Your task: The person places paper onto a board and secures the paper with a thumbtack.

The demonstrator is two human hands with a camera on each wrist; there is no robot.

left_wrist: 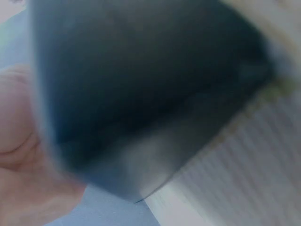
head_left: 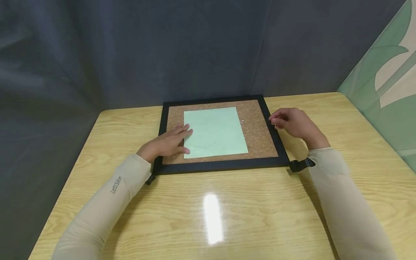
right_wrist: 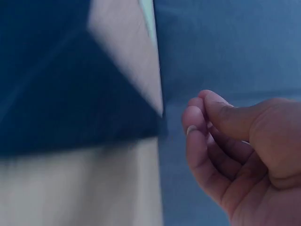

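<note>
A cork board (head_left: 258,135) in a black frame (head_left: 221,165) lies flat on the wooden table (head_left: 130,216). A pale green sheet of paper (head_left: 216,131) lies on the cork. My left hand (head_left: 169,142) rests flat with straight fingers on the sheet's left edge. My right hand (head_left: 290,122) hovers at the frame's right side with its fingers curled in. In the right wrist view the right hand (right_wrist: 235,150) has its thumb against the curled fingertips, and nothing shows between them. The left wrist view is a blur, showing only part of a palm (left_wrist: 19,155).
A tiny white speck (head_left: 243,121) sits on the cork just right of the paper. A dark blue curtain (head_left: 162,47) closes off the back and left. A green patterned panel (head_left: 383,83) stands along the table's right side. Bare wood stretches in front of the board.
</note>
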